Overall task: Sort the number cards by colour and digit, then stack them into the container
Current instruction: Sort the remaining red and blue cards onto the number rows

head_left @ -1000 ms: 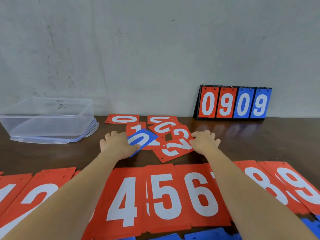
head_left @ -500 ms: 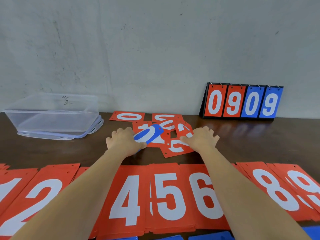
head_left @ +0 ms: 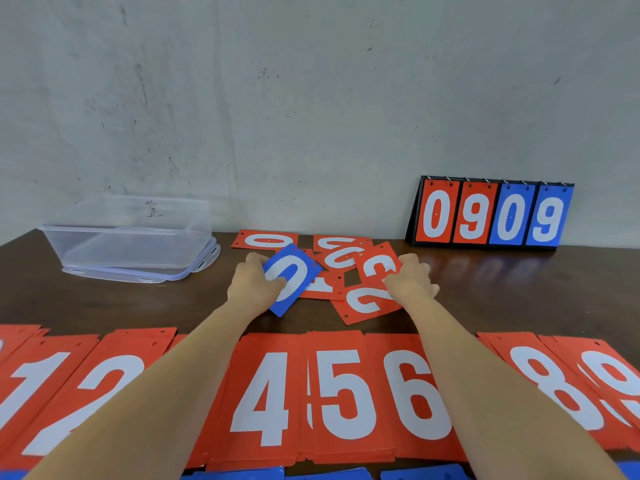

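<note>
My left hand [head_left: 254, 289] pinches the blue 0 card [head_left: 292, 277] above the loose red pile [head_left: 346, 261], my right hand [head_left: 410, 282] rests on the red 3 card [head_left: 377, 266], grip unclear, so I should lift it cleanly, dragging nothing

Tilted blue 0 card [head_left: 293, 278], loose red cards [head_left: 349, 271], clear container [head_left: 131, 233]

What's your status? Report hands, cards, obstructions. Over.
Left hand pinches blue zero number card. Right hand on loose red number cards, grip unclear. Clear plastic container far left, no cards inside.
</note>
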The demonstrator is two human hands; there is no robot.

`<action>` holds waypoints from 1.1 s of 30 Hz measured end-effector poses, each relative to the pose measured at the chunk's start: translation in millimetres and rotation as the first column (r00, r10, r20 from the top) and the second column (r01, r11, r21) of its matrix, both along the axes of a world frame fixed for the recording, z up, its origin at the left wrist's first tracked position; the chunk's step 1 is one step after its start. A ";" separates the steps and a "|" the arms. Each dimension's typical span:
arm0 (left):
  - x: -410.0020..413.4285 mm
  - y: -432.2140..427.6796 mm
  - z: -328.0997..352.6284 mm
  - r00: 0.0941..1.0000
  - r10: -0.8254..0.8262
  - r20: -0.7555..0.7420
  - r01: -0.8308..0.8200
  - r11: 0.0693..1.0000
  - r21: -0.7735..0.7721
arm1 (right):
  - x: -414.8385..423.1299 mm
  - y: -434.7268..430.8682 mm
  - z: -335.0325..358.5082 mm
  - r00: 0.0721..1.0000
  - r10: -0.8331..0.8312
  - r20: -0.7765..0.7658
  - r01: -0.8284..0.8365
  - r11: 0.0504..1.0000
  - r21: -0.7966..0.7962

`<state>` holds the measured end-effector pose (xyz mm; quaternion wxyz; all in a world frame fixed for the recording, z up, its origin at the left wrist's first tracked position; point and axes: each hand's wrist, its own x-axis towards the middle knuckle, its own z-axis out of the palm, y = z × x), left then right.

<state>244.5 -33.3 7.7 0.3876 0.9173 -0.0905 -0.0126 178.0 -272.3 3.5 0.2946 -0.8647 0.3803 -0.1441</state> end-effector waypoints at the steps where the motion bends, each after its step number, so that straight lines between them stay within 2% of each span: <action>1: 0.5 0.5 1.3 1.000 -0.001 0.003 0.001 1.000 -0.031 | -0.9 -1.1 -0.2 1.000 -0.013 0.026 0.013 1.000 0.023; 7: -3.4 -0.5 14.1 0.999 0.049 0.008 -0.046 0.971 -0.234 | -5.8 -9.6 7.5 0.968 -0.103 0.230 0.040 0.964 0.264; 14: -18.3 -1.3 30.0 0.997 0.059 -0.050 -0.073 0.934 -0.351 | -14.8 -11.4 26.9 0.923 -0.103 0.371 -0.030 0.941 0.337; 16: -23.2 -0.2 34.3 0.996 0.070 -0.057 -0.086 0.933 -0.350 | -20.0 -9.6 32.9 0.915 -0.085 0.394 -0.056 0.941 0.334; 21: -32.9 5.1 40.3 0.996 0.087 -0.036 -0.094 0.933 -0.347 | -33.2 -10.1 38.9 0.888 -0.049 0.457 -0.055 0.976 0.212; 27: -42.2 8.7 41.8 0.997 0.082 0.001 -0.076 0.937 -0.342 | -44.6 -11.7 35.9 0.907 -0.057 0.416 -0.061 0.962 0.264; 33: -45.9 2.5 40.3 0.996 0.090 -0.007 -0.087 0.938 -0.336 | -50.2 -18.9 32.1 0.841 -0.149 0.520 -0.073 0.922 0.381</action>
